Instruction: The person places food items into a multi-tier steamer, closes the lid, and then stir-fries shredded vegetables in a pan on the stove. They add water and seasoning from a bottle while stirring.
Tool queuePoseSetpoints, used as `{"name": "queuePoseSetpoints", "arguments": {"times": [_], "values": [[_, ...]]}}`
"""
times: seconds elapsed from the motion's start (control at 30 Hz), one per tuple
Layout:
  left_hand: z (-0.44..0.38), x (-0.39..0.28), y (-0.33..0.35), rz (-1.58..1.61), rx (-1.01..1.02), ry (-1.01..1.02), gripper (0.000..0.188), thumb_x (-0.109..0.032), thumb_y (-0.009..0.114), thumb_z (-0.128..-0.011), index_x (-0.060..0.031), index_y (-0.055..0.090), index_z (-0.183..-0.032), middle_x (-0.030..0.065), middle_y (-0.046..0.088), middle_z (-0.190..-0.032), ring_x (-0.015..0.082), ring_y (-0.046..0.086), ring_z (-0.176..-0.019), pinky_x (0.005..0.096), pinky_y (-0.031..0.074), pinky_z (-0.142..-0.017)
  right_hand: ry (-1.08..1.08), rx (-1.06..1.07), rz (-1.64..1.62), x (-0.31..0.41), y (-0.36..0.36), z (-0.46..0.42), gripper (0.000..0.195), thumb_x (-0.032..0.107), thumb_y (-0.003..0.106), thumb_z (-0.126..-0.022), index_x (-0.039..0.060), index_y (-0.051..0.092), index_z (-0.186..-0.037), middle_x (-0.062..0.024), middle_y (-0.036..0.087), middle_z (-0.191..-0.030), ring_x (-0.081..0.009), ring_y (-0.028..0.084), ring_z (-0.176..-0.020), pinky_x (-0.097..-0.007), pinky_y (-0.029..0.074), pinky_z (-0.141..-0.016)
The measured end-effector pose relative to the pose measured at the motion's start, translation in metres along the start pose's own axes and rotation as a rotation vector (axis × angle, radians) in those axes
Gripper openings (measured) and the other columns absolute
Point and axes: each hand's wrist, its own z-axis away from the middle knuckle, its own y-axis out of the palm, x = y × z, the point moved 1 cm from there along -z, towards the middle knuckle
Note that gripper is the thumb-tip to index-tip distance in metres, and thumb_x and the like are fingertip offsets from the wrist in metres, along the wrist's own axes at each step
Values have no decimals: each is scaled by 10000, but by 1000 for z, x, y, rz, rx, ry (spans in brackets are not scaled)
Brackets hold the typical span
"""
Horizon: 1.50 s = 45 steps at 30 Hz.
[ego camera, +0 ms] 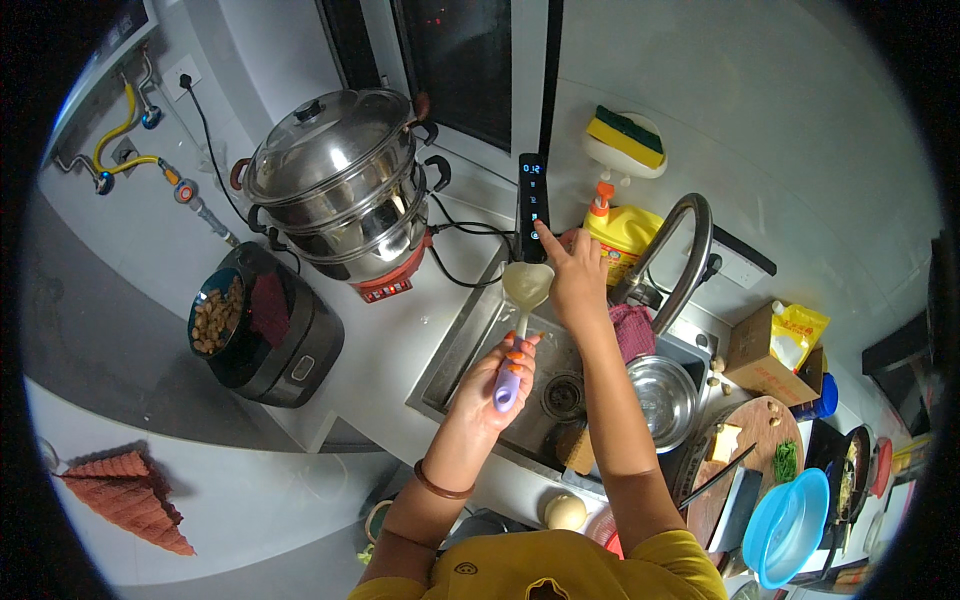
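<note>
My left hand (487,382) grips the purple handle of a ladle (507,386). The ladle's pale cream bowl points away from me, over the far end of the steel sink (450,367). With its index finger stretched out, my right hand (581,281) touches a narrow black touch panel (532,199) with a lit display; nothing is held in it. Right of that hand stands a yellow pump bottle (626,229) with an orange top. My right forearm crosses above the sink and partly covers it.
A lidded steel steamer (337,172) sits on a red base, left of the sink. Nearer is a dark appliance (289,337) beside a bowl of nuts (217,315). The curved faucet (697,255), a steel bowl (664,401), a round cutting board (757,427) and a blue basin (787,525) are right.
</note>
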Motion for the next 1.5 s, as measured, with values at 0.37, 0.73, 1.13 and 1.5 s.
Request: {"name": "queuePoseSetpoints", "arguments": {"times": [0.37,0.73,1.13,1.5], "values": [[5,3,3,-7,-32,-2,336,-176,445,-989,121,450,-1148,143,581,-839,136,564,-644,224,520,-573,32,18,-41,3,-4,5,700,-55,523,-725,267,496,-1347,-96,483,-1062,-290,484,-1017,-405,401,-865],[22,10,-2,-35,-11,-44,323,-152,453,-982,122,448,-1153,132,573,-860,130,561,-656,217,512,-580,230,65,-560,-4,-17,84,532,-106,520,-756,69,551,-1257,-148,511,-952,-292,555,-879,-331,460,-764],[52,47,-14,-108,-74,-140,329,-100,482,-959,104,417,-1210,111,562,-877,136,568,-695,228,503,-581,310,73,-734,33,-67,168,456,-29,657,-755,76,597,-1194,-147,608,-887,-273,628,-764,-354,490,-689],[78,123,-32,-220,-138,-297,415,-148,462,-979,134,363,-1266,130,531,-931,159,564,-712,240,515,-593,500,-117,-910,18,-101,245,389,-18,642,-794,70,630,-1172,-112,653,-876,-169,632,-746,-288,493,-693]]}}
